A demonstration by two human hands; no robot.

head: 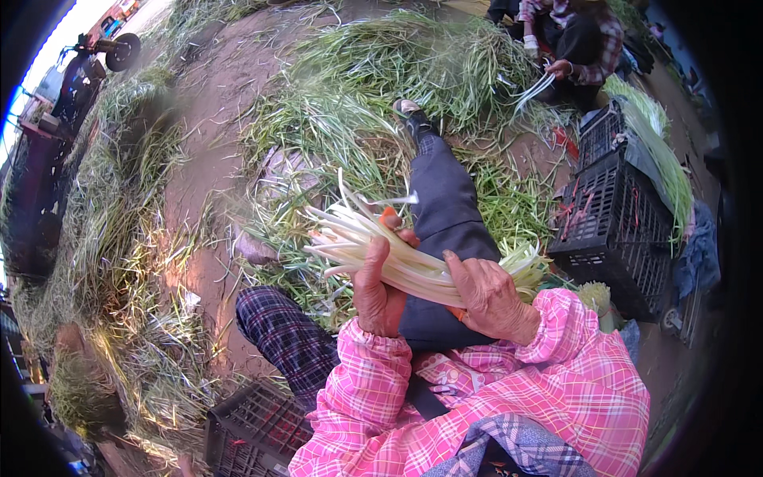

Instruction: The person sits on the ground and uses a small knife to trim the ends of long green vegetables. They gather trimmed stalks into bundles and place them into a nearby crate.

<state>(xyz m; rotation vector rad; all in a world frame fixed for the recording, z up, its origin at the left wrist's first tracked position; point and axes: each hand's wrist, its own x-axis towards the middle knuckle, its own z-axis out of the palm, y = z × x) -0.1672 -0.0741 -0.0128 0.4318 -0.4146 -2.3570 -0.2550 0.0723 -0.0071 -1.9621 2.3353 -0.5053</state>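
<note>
A thick bundle of long, pale vegetable stalks (417,269) lies across both my hands, above my dark-trousered leg. My left hand (378,286) cups its whitish root end from below, with the thumb up in front and fingertips showing behind. Something orange shows at one of those fingertips. My right hand (492,293) grips the bundle further along, thumb on top, its other fingers mostly hidden. A bit of orange shows under that hand too. Yellow-green leafy ends (527,268) stick out past the right hand. One thin white strand hangs loose at the root end.
Heaps of green leaf trimmings (381,77) cover much of the ground. Black plastic crates (620,232) stand at the right, with long green stalks (656,143) on top. Another crate (256,429) is by my left side. A person (572,47) sits at the upper right, holding stalks.
</note>
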